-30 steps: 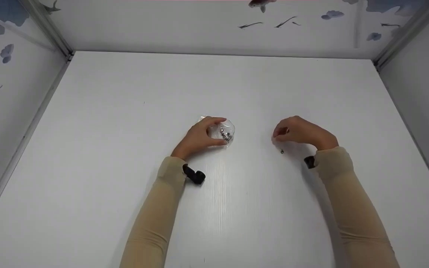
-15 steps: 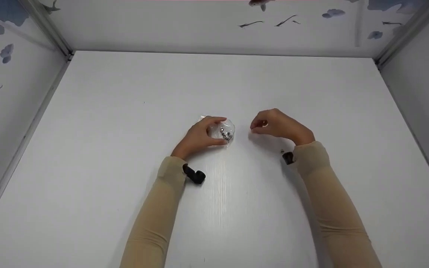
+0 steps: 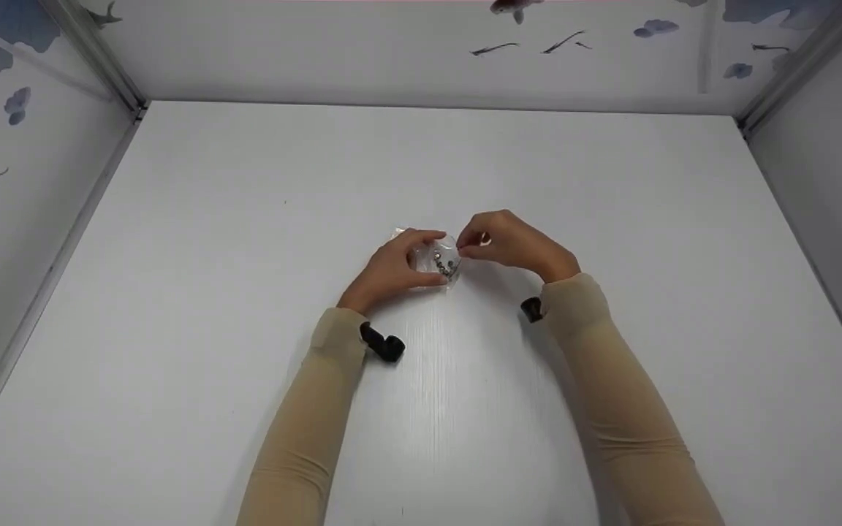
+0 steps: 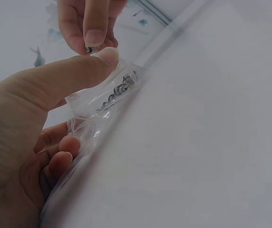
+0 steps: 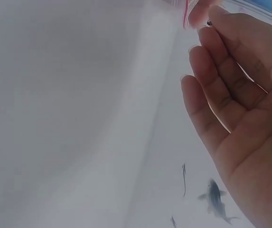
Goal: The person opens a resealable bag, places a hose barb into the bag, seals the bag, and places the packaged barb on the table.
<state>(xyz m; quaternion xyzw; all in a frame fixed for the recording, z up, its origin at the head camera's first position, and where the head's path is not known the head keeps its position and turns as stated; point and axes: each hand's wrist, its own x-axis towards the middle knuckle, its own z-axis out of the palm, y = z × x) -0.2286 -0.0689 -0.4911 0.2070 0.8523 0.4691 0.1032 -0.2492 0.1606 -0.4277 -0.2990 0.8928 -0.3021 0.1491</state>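
My left hand (image 3: 395,264) grips a small clear plastic zip bag (image 4: 86,128) on the white table, thumb on one side and fingers on the other. Several tiny shiny metal pieces (image 4: 119,90) lie inside it; their exact kind is too small to tell. Close by the bag's mouth, my right hand (image 3: 512,241) pinches one small metal piece (image 4: 89,49) between thumb and index finger. The right wrist view shows that hand's other fingers (image 5: 195,99) loosely bent, with the bag's red zip line (image 5: 188,14) beside the fingertips.
A broad white table (image 3: 245,161) spreads around both hands. White panels (image 3: 355,58) with painted fish and plants wall it at the back and sides. A small black wrist camera (image 3: 384,345) sticks out from the left sleeve, and another (image 3: 531,309) from the right.
My right hand has moved left to the bag, holding the small piece. Another tiny piece on the table, seen earlier, is now hidden by the right arm. My left hand stays put.
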